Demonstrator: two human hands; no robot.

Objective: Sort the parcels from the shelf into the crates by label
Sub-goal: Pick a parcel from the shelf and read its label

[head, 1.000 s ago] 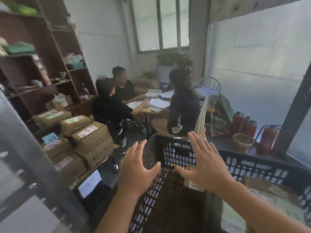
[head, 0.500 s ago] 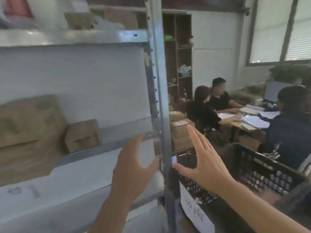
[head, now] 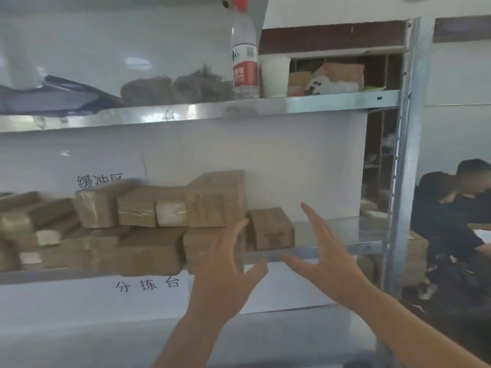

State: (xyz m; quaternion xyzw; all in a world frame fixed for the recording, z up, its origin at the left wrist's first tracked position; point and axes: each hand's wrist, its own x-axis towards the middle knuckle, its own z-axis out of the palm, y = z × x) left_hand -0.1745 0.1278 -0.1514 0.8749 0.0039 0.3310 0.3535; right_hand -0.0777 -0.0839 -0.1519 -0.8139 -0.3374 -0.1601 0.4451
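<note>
Brown cardboard parcels (head: 148,251) stacked in two rough layers on middle metal shelf (head: 332,252), filling its left and centre; blurred toward left edge. Taped with clear tape, some showing pale labels. Tallest parcel (head: 215,199) upright on upper layer, printed text on front face. Beneath it, lower parcel (head: 202,248) at front edge of shelf, partly hidden. Small parcel (head: 272,229) standing alone at right end of row, dark print on front, just beside stack. Right end of shelf bare.
</note>
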